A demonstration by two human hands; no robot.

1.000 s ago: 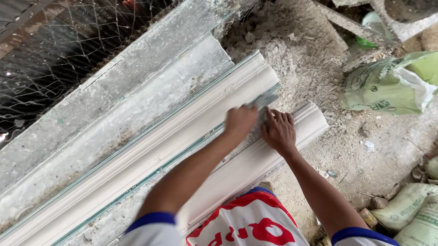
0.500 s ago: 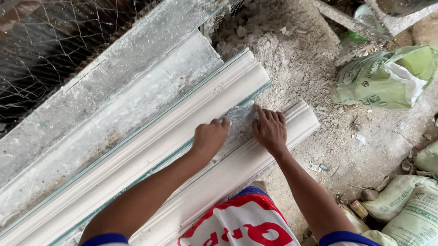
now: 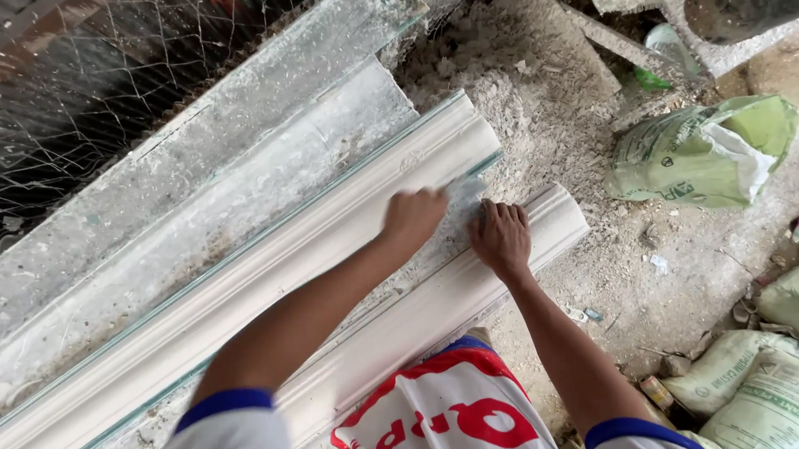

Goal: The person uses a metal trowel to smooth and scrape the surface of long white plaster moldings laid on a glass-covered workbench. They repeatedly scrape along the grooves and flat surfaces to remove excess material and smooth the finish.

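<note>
Two long white plaster mouldings lie side by side on a dusty glass sheet [image 3: 270, 93]: a wide moulding [image 3: 263, 272] on the left and a narrower moulding [image 3: 431, 316] on the right. My left hand [image 3: 413, 218], blurred and curled, sits in the channel between them. My right hand [image 3: 502, 238] rests beside it against the narrower moulding's top end. Between the two hands a flat pale grey blade [image 3: 464, 196] lies on the channel, with the fingers of both hands on it. Its shape is blurred.
Wire mesh [image 3: 81, 121] covers the dark area at top left. A heap of plaster rubble [image 3: 531, 96] lies beyond the mouldings' ends. A green sack [image 3: 703, 152] lies at right, with more sacks [image 3: 760, 393] at bottom right on the dusty floor.
Both hands and the grey blade have slid down the channel between the mouldings, away from the far ends and toward me.
</note>
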